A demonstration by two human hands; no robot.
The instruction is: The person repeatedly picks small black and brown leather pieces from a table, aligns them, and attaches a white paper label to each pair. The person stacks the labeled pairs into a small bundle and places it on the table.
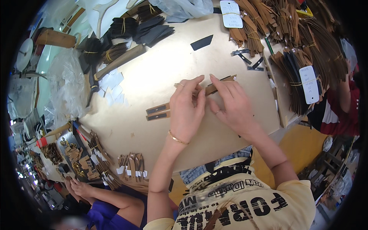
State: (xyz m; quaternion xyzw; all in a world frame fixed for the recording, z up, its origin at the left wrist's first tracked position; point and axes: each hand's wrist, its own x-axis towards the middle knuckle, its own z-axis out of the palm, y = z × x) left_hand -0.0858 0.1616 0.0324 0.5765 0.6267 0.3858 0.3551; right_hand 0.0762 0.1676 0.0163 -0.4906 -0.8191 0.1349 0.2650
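Over the middle of the table, my left hand (188,105) is closed with thumb and fingers around one end of a brown leather strip (210,90). My right hand (234,108) curls over the same strip, whose far end shows past the knuckles. Both sets of fingertips nearly meet, and the part of the strip under them is hidden. Just left of my left wrist lie two brown leather strips (155,117) with dark inlays, side by side. A black leather piece (202,42) rests farther up the table, and several small black strips (244,58) lie to its right.
Bundled brown strips (256,36) with white tags crowd the far right. Black bundles (122,28), a hammer (119,61), white paper pieces (114,90) and clear plastic bags (65,80) fill the left. A co-worker's hands (81,189) are at the lower left; another person stands right.
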